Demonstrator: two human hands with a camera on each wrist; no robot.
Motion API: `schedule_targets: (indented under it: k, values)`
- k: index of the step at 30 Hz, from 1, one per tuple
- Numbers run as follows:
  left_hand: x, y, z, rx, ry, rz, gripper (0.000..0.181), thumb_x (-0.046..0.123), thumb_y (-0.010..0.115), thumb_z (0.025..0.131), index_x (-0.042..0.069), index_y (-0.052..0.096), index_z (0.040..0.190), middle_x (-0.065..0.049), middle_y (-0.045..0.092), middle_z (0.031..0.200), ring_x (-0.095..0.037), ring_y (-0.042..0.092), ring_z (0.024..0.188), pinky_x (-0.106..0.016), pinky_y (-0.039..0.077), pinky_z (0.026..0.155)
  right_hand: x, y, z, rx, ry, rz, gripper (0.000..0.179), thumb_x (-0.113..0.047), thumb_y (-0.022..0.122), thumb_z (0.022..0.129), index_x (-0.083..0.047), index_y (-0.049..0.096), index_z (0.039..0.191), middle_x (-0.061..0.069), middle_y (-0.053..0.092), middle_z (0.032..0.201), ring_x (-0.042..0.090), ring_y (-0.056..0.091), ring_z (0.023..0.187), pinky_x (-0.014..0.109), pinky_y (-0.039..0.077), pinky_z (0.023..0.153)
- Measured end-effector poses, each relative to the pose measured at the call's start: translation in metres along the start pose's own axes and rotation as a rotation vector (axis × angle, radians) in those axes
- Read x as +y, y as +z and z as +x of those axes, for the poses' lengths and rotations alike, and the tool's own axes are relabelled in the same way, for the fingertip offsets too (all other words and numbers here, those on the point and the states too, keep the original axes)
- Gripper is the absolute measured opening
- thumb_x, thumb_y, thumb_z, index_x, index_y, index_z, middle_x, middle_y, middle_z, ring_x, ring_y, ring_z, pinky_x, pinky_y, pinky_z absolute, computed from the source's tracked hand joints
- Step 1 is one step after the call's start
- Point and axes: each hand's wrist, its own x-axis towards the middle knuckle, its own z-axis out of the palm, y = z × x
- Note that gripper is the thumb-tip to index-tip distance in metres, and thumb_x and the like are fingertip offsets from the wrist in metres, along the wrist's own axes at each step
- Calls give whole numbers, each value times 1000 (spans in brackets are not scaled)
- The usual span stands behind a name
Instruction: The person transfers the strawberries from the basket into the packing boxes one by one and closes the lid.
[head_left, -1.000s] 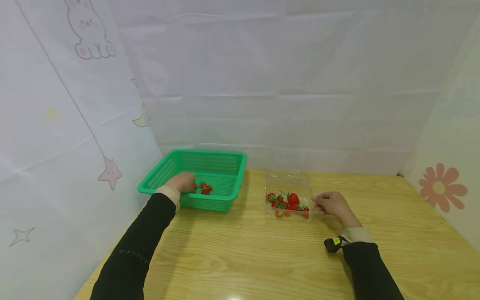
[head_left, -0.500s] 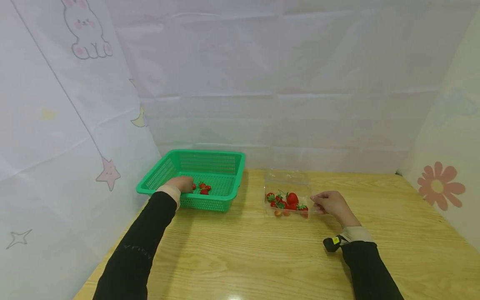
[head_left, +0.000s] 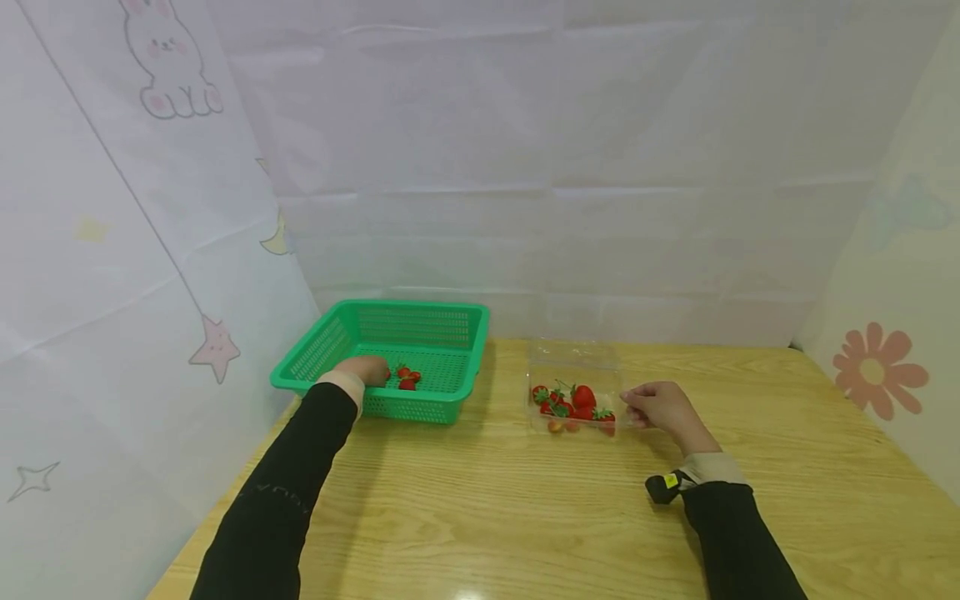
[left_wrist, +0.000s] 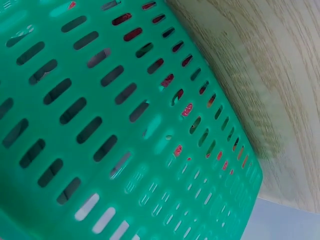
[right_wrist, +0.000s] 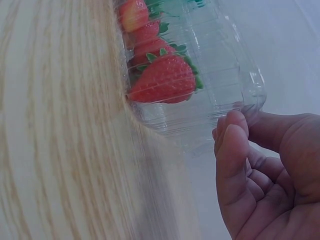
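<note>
My left hand point(head_left: 366, 369) reaches over the near left rim into a green slotted basket point(head_left: 412, 408), fingers down among red strawberries point(head_left: 407, 384). Its fingers are hidden by the basket wall, so I cannot tell what they hold. In the left wrist view the basket wall point(left_wrist: 125, 145) fills most of the picture, with bits of red showing through the slots. My right hand point(head_left: 663, 406) pinches the right edge of a clear plastic box point(head_left: 573, 357) between thumb and fingers. Inside lie several strawberries point(right_wrist: 165, 80) with green leaves and a small red-yellow fruit point(right_wrist: 134, 15).
Basket and box stand side by side towards the back of a wooden table point(head_left: 480, 508), with a gap between them. A white sheet wall point(head_left: 450, 167) closes off the back, and printed sheets stand on both sides. A black wrist camera point(head_left: 663, 488) sits on the right wrist.
The left hand stays in the basket and has sunk very slightly lower. The right hand keeps its pinch on the box. The whole view has shifted a little.
</note>
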Motion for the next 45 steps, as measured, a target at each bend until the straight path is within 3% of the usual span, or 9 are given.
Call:
schedule_targets:
  k: [5,15,18,24,27,29,32,37,45]
  values:
    - [-1,1,-3,-2,-57,-114,42,10,41,103,-3,45,143,-25,37,148,-40,40,130,-48,40,97,0,0,0,-2,-10,1,36,-20,57,101,13,59,115,15,64,85,16,61,66,33,56,63]
    - [-1,2,-8,12,-114,-192,48,18,42,103,-6,40,145,-29,32,149,-49,29,135,-58,33,104,-1,2,0,-5,-1,17,36,-18,57,100,15,57,116,15,64,85,15,61,66,32,56,63]
    - [-3,2,-7,10,-72,-148,45,18,45,103,-4,44,143,-27,36,147,-48,32,134,-58,35,103,-1,3,0,-6,-1,15,36,-18,57,100,15,57,116,16,64,85,15,61,65,32,56,63]
    - [-2,-2,-10,34,80,18,27,14,50,101,1,65,119,-19,57,130,-39,52,119,-50,45,95,-1,3,0,-6,-7,7,37,-18,57,100,15,57,117,17,64,86,15,61,67,32,57,64]
    - [-2,-4,-9,52,107,-12,21,10,51,99,6,68,87,-11,65,103,-24,59,86,-37,48,73,-1,3,-1,-7,-8,9,38,-19,57,101,14,57,118,17,64,88,15,61,68,33,56,64]
    - [-3,-6,-7,63,122,-47,32,7,53,97,12,55,65,-2,56,72,-15,44,61,-31,37,58,-1,2,-1,-8,-7,10,37,-19,57,101,14,57,118,17,64,88,16,61,68,33,56,64]
    - [-1,-9,-6,87,154,-69,46,7,58,95,18,40,54,4,32,55,-12,25,51,-28,28,51,0,2,-2,-8,-13,2,37,-19,57,101,14,58,117,17,64,87,16,61,68,33,56,64]
    - [11,-24,-17,146,190,-60,22,15,72,90,13,69,68,0,62,69,-16,54,62,-31,45,58,1,1,-2,-8,-35,-8,36,-19,56,101,14,59,115,16,64,86,16,61,69,34,56,64]
    - [38,-46,-30,258,282,-47,7,19,76,86,11,75,85,1,66,80,-23,64,78,-34,52,66,0,0,-3,-3,-40,-8,38,-20,56,101,15,59,115,16,65,86,16,61,69,34,56,63]
